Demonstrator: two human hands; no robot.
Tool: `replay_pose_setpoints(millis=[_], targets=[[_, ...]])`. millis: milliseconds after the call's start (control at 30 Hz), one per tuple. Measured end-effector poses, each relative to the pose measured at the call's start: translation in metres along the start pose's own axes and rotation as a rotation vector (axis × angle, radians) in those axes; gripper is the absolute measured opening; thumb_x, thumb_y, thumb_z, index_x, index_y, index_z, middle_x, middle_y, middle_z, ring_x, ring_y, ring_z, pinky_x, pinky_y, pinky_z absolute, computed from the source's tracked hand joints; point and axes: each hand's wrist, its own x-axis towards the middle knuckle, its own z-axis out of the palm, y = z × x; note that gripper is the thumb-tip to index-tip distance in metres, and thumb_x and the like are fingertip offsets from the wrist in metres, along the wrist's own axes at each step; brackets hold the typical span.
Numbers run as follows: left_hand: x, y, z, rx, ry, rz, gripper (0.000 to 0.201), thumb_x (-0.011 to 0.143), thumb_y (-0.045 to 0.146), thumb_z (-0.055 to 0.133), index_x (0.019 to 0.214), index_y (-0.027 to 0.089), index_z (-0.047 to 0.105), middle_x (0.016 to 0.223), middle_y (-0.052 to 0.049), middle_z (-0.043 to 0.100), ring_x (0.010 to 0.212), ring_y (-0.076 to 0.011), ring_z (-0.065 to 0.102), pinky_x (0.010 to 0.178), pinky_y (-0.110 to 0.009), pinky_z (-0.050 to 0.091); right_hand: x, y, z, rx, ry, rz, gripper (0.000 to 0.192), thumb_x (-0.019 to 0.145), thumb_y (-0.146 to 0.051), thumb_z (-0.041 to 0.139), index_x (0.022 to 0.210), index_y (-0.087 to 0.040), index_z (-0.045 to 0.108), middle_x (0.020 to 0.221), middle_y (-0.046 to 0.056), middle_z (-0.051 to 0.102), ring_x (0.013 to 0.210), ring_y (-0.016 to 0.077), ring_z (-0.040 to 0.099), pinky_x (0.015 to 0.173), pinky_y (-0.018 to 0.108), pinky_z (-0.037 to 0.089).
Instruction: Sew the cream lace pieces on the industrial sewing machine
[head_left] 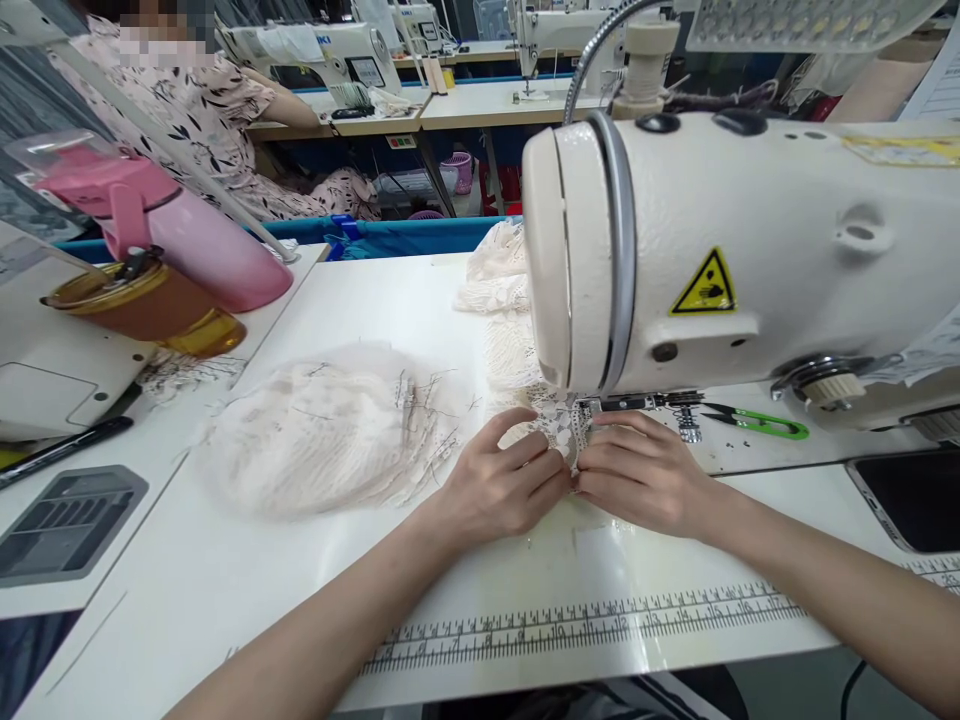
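We see the lace piece [559,425] lying just under the sewing machine [720,250] head, running away beneath it; both hands, left [502,485] and right [645,475], press flat on its near edge, equally close.

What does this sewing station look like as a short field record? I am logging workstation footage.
left hand: left hand pressing cream lace fabric piece flat
right hand: right hand pinching the same lace at the needle
machine: white industrial sewing machine above the lace
left of hands: pale lace fabric pile
behind right hand: green-handled thread snips
table edge: printed ruler strip
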Motion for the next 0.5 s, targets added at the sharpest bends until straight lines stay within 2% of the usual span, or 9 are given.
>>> replay_pose_setpoints(millis=[167, 267, 367, 433, 500], targets=[[0.0004, 0.0003, -0.0005, -0.028, -0.053, -0.001, 0.018, 0.082, 0.012, 0.058, 0.066, 0.019, 0.055, 0.062, 0.005, 0.059, 0.063, -0.0109, 0.053, 0.076, -0.031, 0.048, -0.0037, 0.0005, 0.0030, 0.003, -0.005, -0.007, 0.012, 0.083, -0.008, 0.060, 0.085, -0.019, 0.061, 0.085, -0.003, 0.066, 0.085, 0.0113, 0.058, 0.098, 0.034, 0.046], [-0.0002, -0.0002, 0.0012, -0.129, -0.133, -0.057, 0.010, 0.086, 0.018, 0.053, 0.085, 0.018, 0.062, 0.087, -0.002, 0.070, 0.086, -0.0159, 0.063, 0.085, -0.033, 0.050, -0.0058, 0.0016, 0.0058, -0.006, 0.008, -0.018, 0.011, 0.085, -0.008, 0.059, 0.086, -0.019, 0.061, 0.083, -0.004, 0.067, 0.084, 0.0105, 0.059, 0.100, 0.033, 0.047], [-0.0027, -0.0011, 0.0044, -0.195, -0.267, -0.119, 0.033, 0.086, 0.024, 0.050, 0.114, 0.010, 0.059, 0.122, -0.011, 0.063, 0.116, -0.0224, 0.056, 0.103, -0.038, 0.043, -0.0072, 0.0023, 0.0074, 0.007, 0.020, -0.017, 0.011, 0.084, -0.007, 0.059, 0.088, -0.018, 0.061, 0.086, -0.004, 0.069, 0.083, 0.0099, 0.061, 0.096, 0.031, 0.049], [-0.0055, -0.0021, 0.0064, -0.212, -0.353, -0.132, 0.049, 0.083, 0.027, 0.050, 0.128, 0.006, 0.050, 0.134, -0.014, 0.054, 0.125, -0.0250, 0.050, 0.108, -0.040, 0.039, -0.0078, 0.0021, 0.0074, 0.012, 0.003, -0.004, 0.011, 0.085, -0.008, 0.059, 0.089, -0.018, 0.061, 0.090, -0.004, 0.070, 0.085, 0.0106, 0.062, 0.088, 0.030, 0.053], [-0.0078, -0.0036, 0.0077, -0.224, -0.427, -0.139, 0.057, 0.082, 0.030, 0.049, 0.134, 0.006, 0.045, 0.138, -0.014, 0.049, 0.128, -0.0257, 0.047, 0.109, -0.041, 0.038, -0.0076, 0.0015, 0.0067, 0.012, -0.018, 0.002, 0.010, 0.085, -0.009, 0.058, 0.090, -0.017, 0.061, 0.091, -0.003, 0.070, 0.087, 0.0121, 0.062, 0.079, 0.028, 0.055]])
